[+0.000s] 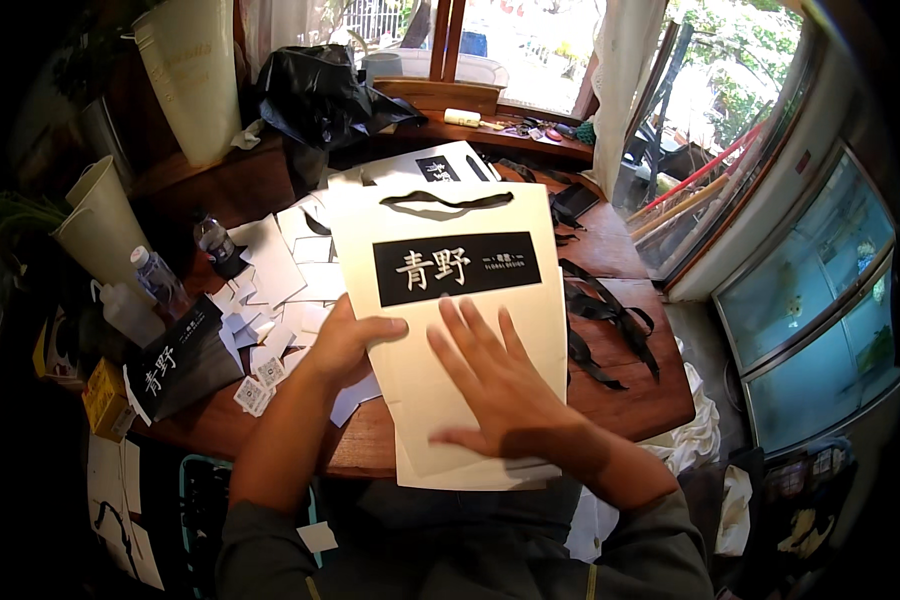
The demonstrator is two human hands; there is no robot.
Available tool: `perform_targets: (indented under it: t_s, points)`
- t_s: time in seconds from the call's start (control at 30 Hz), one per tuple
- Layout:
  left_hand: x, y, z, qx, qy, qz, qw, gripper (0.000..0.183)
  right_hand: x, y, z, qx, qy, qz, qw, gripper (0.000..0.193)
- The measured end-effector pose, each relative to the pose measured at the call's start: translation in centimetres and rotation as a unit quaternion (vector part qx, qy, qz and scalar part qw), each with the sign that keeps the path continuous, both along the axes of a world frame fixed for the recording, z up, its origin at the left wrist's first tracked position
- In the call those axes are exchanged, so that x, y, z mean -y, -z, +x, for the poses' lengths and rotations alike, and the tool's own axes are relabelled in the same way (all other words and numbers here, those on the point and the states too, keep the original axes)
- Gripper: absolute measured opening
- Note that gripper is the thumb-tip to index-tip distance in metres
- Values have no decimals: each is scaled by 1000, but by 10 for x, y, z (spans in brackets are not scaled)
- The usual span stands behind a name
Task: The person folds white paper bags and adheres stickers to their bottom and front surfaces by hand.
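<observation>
A cream paper bag [470,390] with a black printed label and a black ribbon handle [447,203] is held up flat in front of me over the table edge. My left hand [348,343] grips its left edge, thumb on the front and the other fingers hidden behind. Across the lower front, my right hand [495,380] lies with fingers spread, just below the black label [457,268]. Behind this bag, another white bag [425,165] with a similar label lies on the table.
Loose black ribbons [610,320] lie on the wooden table [630,405] at right, near a dark phone [575,203]. White paper pieces [270,265], plastic bottles [160,275] and a black bag [180,355] crowd the left. A black plastic sack [315,100] sits at the back, beside tall white buckets [190,80].
</observation>
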State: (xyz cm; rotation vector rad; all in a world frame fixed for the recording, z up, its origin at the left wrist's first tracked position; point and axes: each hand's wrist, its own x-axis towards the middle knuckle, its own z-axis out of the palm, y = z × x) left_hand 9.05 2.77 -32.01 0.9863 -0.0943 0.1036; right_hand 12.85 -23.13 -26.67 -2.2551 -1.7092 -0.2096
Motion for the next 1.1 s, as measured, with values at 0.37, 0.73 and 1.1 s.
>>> perform_targets:
  t_s: [0.37, 0.73, 1.1]
  points:
    - [15, 7, -2, 41, 59, -17, 997, 68, -10, -10, 57, 99, 215, 31, 971, 98]
    - [13, -3, -14, 64, 70, -15, 995, 70, -19, -28, 40, 141, 222, 109, 959, 82]
    - [9, -3, -15, 113, 61, -38, 991, 70, 8, -27, 57, -57, 301, 343, 888, 77]
